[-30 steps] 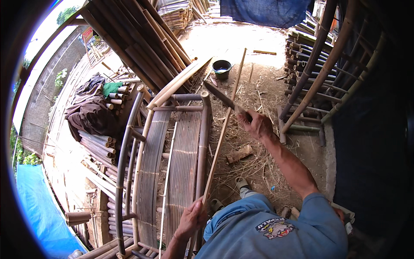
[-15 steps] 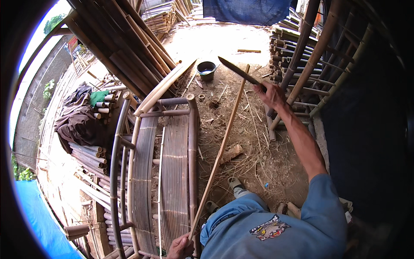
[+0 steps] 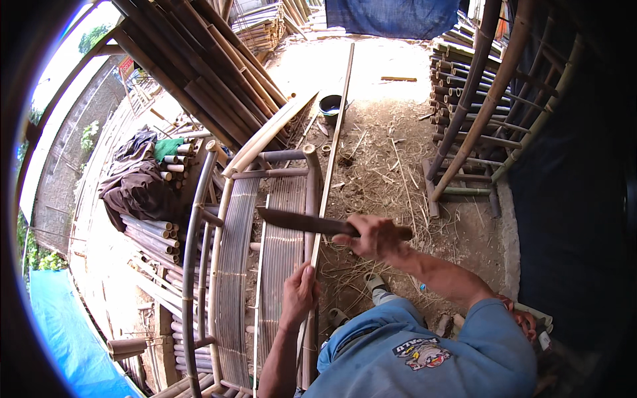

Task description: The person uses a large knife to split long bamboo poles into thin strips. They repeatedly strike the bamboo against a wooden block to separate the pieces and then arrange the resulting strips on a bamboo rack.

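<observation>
My left hand point(image 3: 302, 292) is closed around a long, thin bamboo strip point(image 3: 337, 140), which slants up and away in front of me along the right side of a bamboo bench point(image 3: 232, 278). My right hand point(image 3: 375, 237) grips the handle of a machete point(image 3: 295, 221). Its dark blade points left, crossing the strip a little above my left hand and reaching over the bench's slatted seat. Whether the blade touches the strip, I cannot tell. A narrow pale strip point(image 3: 261, 285) lies lengthwise on the seat.
Beyond the bench stands a black bucket point(image 3: 330, 118). Shavings point(image 3: 405, 172) litter the dirt floor. Bamboo poles point(image 3: 206, 73) lean at the upper left, with a bamboo ladder-like frame point(image 3: 478, 139) on the right. Dark cloth point(image 3: 142, 179) covers stacked poles at left.
My right hand has brought the machete down and left, from out ahead to above the bench's edge. My left hand has moved up and forward, and the strip now reaches farther away.
</observation>
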The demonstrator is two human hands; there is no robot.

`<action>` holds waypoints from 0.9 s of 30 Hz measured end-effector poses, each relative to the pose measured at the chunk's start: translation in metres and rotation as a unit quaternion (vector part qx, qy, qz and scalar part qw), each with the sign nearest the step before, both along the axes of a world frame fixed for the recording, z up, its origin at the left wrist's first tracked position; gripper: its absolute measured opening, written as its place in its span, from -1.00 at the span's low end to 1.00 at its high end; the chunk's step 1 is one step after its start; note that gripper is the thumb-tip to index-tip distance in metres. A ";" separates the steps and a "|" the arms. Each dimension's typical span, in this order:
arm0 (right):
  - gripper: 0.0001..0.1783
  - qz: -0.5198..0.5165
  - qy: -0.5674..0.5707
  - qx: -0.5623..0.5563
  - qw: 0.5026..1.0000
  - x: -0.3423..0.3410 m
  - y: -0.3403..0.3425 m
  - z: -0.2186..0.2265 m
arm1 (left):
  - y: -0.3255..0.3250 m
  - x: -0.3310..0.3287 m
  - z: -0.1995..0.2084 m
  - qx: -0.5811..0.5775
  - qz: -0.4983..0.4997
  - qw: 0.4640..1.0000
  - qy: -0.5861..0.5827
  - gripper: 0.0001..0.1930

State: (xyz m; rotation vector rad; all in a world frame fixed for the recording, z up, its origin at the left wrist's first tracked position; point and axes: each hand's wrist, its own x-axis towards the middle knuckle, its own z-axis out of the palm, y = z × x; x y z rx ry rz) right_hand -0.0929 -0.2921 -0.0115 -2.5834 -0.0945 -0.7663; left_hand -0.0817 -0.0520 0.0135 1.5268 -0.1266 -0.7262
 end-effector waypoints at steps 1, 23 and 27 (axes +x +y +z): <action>-0.27 0.022 0.019 -0.028 0.999 -0.008 0.018 0.008 | -0.013 0.007 0.000 -0.020 0.019 1.000 -0.006 -0.59; -0.24 -0.032 -0.020 -0.052 0.998 0.020 -0.061 -0.013 | 0.042 -0.079 0.014 0.052 0.029 0.998 0.030 -0.62; -0.16 -0.153 0.131 0.025 0.979 0.048 -0.144 -0.002 | 0.067 -0.099 0.015 0.084 0.007 0.996 0.024 -0.64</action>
